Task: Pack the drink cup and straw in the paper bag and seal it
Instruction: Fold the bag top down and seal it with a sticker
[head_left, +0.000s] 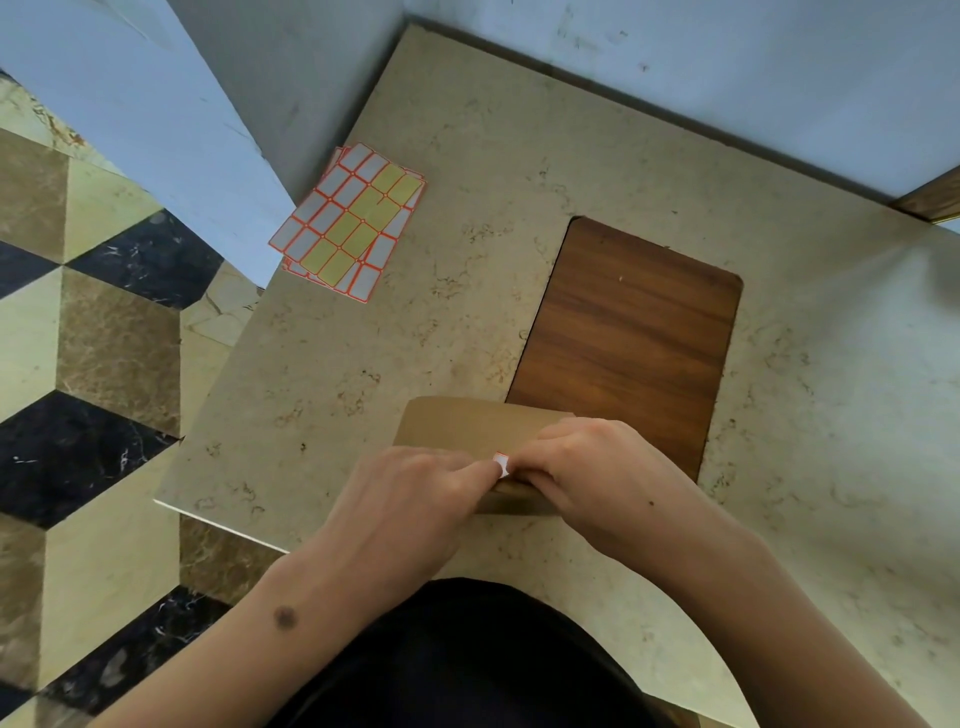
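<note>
I press my left hand (410, 499) and right hand (587, 467) together on the paper bag (467, 423), pinching a sticker (501, 464) to keep its folded top shut.

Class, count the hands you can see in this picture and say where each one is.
2. The left hand and the right hand meet over the folded top of the paper bag, pinching a small white sticker between them. No others are visible.
</note>
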